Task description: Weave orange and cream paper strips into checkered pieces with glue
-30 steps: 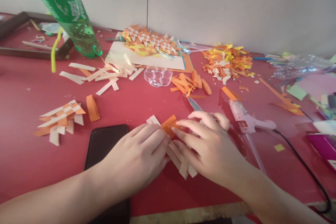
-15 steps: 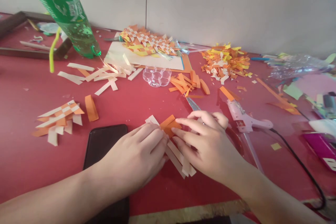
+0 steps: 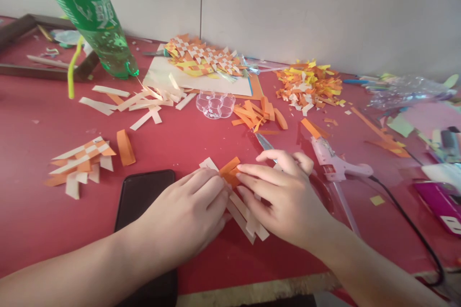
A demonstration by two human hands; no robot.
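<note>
At lower centre, your left hand [image 3: 196, 211] pinches the crossed paper strips [image 3: 229, 169]; your right hand [image 3: 284, 196] touches them, loosely bent, though I cannot tell whether it grips. You seem to be aligning their overlap; next calls for steady, flat pressure.

Orange strip [image 3: 230, 168], cream strips [image 3: 238, 216] — a woven piece [image 3: 88, 157] checkered in both — red table [image 3: 209, 268], green bottle [image 3: 86, 7], black phone [image 3: 144, 193].

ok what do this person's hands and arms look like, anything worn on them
The left hand and right hand are both ungloved, and no ring shows on either. The left forearm and right forearm are bare as far as the picture reaches: no sleeve, watch or bracelet is visible.
</note>
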